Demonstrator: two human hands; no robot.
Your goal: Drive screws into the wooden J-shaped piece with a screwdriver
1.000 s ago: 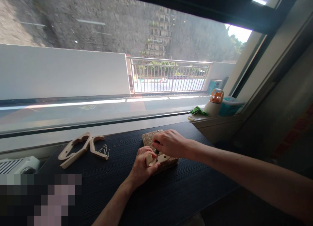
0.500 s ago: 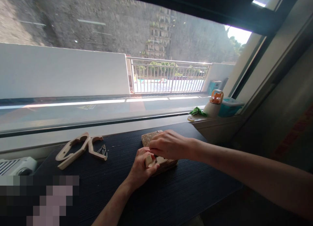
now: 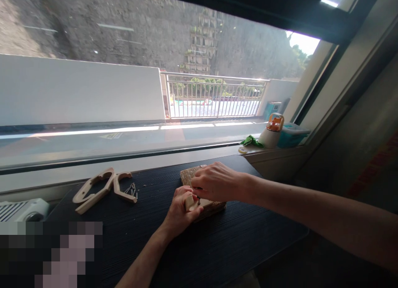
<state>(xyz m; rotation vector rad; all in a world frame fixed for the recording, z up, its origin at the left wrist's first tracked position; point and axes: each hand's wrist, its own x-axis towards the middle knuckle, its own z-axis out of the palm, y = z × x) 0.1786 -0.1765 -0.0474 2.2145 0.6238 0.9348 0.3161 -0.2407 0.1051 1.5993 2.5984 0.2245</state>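
My left hand (image 3: 178, 209) is closed around a pale wooden piece (image 3: 190, 203), which rests on a rough, brownish board (image 3: 188, 175) on the dark table (image 3: 149, 246). A small metal screw (image 3: 199, 201) shows at the wooden piece, between my two hands. Just above it, my right hand (image 3: 219, 182) is bent over with curled fingers. Whatever those fingers grip is hidden beneath the hand. To the left lie curved wooden parts (image 3: 93, 198) with several loose screws (image 3: 133, 191) beside them.
On the sill at the right stand a white bottle with an orange top (image 3: 271, 132), a green cloth (image 3: 251, 141) and a teal box (image 3: 294, 135). A white appliance (image 3: 27, 211) sits at the left edge. The window runs along the table's far side.
My right hand has turned slightly over the screw, and the dark bit seen under its fingers is less visible now. My left hand keeps its hold. The view has shifted a little.
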